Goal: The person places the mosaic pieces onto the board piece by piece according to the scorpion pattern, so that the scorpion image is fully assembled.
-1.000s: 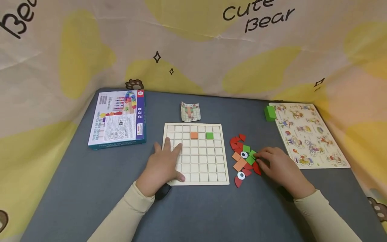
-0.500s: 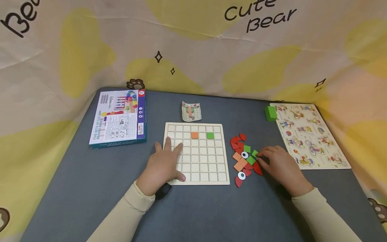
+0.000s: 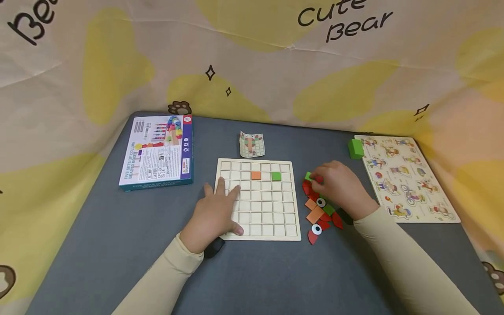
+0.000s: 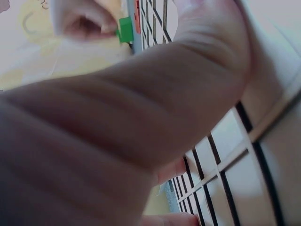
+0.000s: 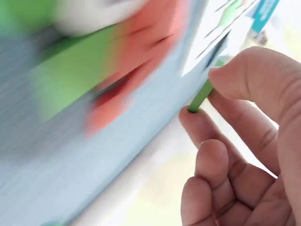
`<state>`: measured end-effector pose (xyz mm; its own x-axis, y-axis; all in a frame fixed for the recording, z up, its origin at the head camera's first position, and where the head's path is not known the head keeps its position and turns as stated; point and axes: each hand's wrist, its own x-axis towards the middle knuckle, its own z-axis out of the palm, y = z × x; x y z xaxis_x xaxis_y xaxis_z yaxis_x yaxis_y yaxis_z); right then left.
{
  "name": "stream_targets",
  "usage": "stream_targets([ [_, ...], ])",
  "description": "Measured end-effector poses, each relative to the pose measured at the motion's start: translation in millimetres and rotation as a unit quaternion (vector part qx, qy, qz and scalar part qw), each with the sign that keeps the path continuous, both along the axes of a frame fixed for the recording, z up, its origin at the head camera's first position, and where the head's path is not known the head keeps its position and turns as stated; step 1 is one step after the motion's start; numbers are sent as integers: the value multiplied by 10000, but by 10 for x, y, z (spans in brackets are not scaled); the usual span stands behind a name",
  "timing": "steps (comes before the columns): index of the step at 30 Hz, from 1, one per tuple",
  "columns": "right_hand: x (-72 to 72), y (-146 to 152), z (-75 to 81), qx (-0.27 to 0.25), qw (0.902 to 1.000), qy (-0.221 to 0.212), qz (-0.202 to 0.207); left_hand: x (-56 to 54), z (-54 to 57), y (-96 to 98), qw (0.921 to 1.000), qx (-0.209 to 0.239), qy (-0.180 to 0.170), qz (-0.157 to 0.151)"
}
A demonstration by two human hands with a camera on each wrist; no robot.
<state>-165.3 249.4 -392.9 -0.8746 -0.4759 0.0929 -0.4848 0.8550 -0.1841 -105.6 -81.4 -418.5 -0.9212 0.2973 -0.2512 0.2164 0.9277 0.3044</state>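
My left hand (image 3: 212, 214) rests on the left side of the wooden grid board (image 3: 297, 210), its fingers spread. Set in the board's upper part are an orange square tile (image 3: 256, 175) and a green square tile (image 3: 276, 176). Right of the board, my right hand (image 3: 340, 186) pinches another green tile (image 5: 203, 95) between thumb and fingers, above the heap of loose pieces. In that heap lie red curved pieces (image 3: 337, 220), orange tiles (image 3: 315, 215), green tiles (image 3: 328, 210) and white eye discs (image 3: 316, 229). The hand hides part of the heap in the head view.
A small printed pattern card (image 3: 252, 145) lies behind the board. At the back left is a boxed toy set (image 3: 157, 151). On the right, a green block (image 3: 356, 149) stands beside a wooden picture puzzle board (image 3: 409, 179). A printed cloth (image 3: 252, 57) hangs behind the table.
My right hand has lifted a green tile out of the heap and moved up and left with it, toward the board. My left hand has stayed on the board.
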Motion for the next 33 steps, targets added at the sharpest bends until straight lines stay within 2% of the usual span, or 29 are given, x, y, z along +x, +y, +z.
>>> stream_targets([
  [7, -252, -860, 40, -72, 9972, 100, 735, -6, 24, -7, 10000, -44, -43, -7],
  [11, -322, -1226, -32, 3, 9932, 144, 1156, -4, 41, -5, 9999, -131, -42, -24],
  [14, -356, -1411, -93, 67, 9915, 73, 1299, -3, 45, -6, 9999, -139, -31, -37],
  [24, -428, -1640, -195, 194, 9892, -7, 1451, -23, 13, -14, 9999, -134, -57, -27],
  [30, -383, -1699, -205, 306, 9869, 374, 1540, -25, 24, -6, 9998, -168, -37, -84],
  [33, -316, -1737, -205, 607, 9840, 513, 1597, -23, 23, -6, 9997, -231, -29, -109],
])
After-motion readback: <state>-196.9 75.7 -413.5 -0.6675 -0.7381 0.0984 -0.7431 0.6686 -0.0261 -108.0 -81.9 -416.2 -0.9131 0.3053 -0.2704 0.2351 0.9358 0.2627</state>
